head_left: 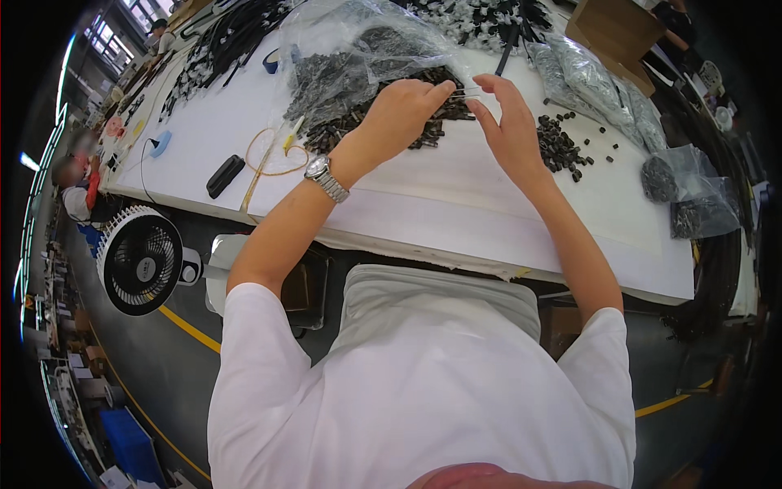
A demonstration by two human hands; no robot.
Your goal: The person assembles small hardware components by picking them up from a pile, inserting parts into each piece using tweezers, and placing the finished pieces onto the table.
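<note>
My left hand (pixel 397 116), with a metal watch (pixel 324 177) on its wrist, is closed in a pinch above a pile of small dark brown cylindrical pieces (pixel 428 135). From its fingertips thin, pale metal prongs (pixel 467 93) point right; their exact kind is too small to make out. My right hand (pixel 515 129) faces them with thumb and index finger apart, close around the prongs' far ends, and no grip on them shows. Beside my right wrist lies a scattered heap of short black cylindrical pieces (pixel 555 147).
A clear plastic bag (pixel 326 81) of dark parts covers the pile's back left. Bagged parts (pixel 599 85) and an open cardboard box (pixel 615 37) stand right. A black case (pixel 226 176), a yellow-tipped tool (pixel 292 138) and a fan (pixel 142 265) are left. Another person (pixel 77 191) sits far left.
</note>
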